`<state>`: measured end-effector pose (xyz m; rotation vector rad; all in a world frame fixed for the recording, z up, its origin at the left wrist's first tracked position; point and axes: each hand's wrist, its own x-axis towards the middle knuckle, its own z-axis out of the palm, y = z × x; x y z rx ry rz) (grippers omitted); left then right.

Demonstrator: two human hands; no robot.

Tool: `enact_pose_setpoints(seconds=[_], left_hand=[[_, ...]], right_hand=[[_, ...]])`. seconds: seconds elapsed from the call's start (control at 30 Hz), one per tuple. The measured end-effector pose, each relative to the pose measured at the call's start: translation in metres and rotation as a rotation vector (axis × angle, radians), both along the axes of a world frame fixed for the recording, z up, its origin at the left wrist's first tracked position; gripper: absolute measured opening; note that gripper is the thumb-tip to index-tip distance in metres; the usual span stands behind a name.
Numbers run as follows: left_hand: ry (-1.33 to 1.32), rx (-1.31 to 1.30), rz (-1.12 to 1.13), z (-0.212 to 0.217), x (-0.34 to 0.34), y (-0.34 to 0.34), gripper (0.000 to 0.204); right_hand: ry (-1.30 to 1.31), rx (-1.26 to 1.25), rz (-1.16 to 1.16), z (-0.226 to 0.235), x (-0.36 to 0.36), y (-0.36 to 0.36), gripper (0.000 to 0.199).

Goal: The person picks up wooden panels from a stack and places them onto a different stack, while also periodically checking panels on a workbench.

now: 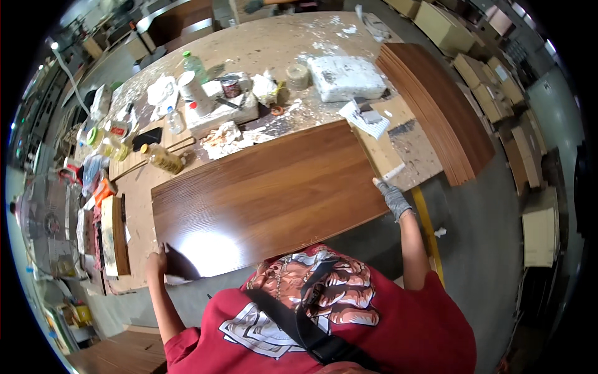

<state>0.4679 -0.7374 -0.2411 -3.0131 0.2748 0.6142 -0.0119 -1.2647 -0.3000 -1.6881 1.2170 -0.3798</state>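
Spanning the near side of the bench (134, 187), the brown board (268, 196) has both grips clamped on it: the left grip (156, 263) at its near left corner, the gloved right grip (393, 199) at its right end. Handling looks under way; whether its surface is finished, I cannot tell. It lies apart from the brown stack (439, 112) at right. Beyond sits a white block (347, 80).
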Motion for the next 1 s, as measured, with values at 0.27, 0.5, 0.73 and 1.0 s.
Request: enact_pose_setpoints(seconds=[0.27,0.5,0.73,1.0], left_hand=[[0.162,-0.672,-0.609,0.033,-0.011,-0.253,0.040],[0.268,-0.463,-0.840,-0.039,-0.042,-0.487,0.056],[0.128,-0.321,-0.905,-0.051,-0.097,-0.545,0.077],[0.110,-0.170,-0.851,-0.039,-0.103,-0.550,0.081]], right_hand=[[-0.336,0.780,-0.391,0.007,-0.065,0.047,0.044],[-0.354,0.782,-0.117,0.013,-0.011,0.091,0.041],[-0.165,0.874,-0.058,0.002,-0.012,0.073,0.027],[-0.018,0.079,0.625,-0.026,-0.004,0.055,0.041]])
